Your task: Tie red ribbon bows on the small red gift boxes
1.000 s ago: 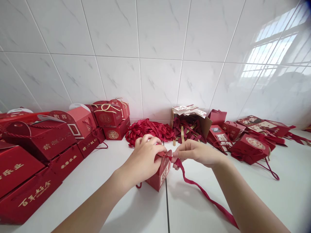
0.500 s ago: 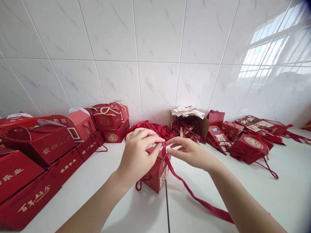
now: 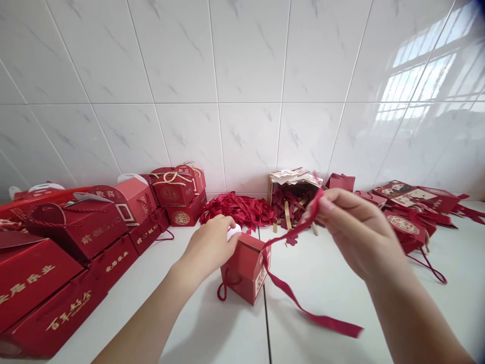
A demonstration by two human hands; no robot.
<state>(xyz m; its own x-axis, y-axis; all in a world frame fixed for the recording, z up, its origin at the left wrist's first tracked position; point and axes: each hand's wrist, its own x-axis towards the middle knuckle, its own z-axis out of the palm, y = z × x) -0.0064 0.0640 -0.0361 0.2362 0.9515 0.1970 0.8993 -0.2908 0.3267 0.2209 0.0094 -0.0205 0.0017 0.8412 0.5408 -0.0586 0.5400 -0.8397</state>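
Box [image 3: 248, 268]: small, red, upright on the white table [image 3: 318, 283], across the dark seam; red cord loop [image 3: 222, 292] hanging at its side.
Left hand [image 3: 208, 245]: on the box's far left end, thumb and curled fingers closed about a white flap [image 3: 234, 231]; fingertips partly hidden.
Right hand [image 3: 358, 230]: raised, right of the box; thumb and index finger pinch the ribbon, remaining fingers bent, slightly blurred.
Ribbon [image 3: 335, 324]: dark red; one length rises from the box's right end to the right hand, another trails down, its end on the table.
Behind: ribbon heap [image 3: 238, 210] near the wall; beside it, an open carton [image 3: 270, 194] of red pieces, printed cards [image 3: 291, 176] on top.
Left side: stacked red boxes [image 3: 102, 227], gold lettering.
Right side: more red boxes [image 3: 407, 230], cords and ribbons among them.
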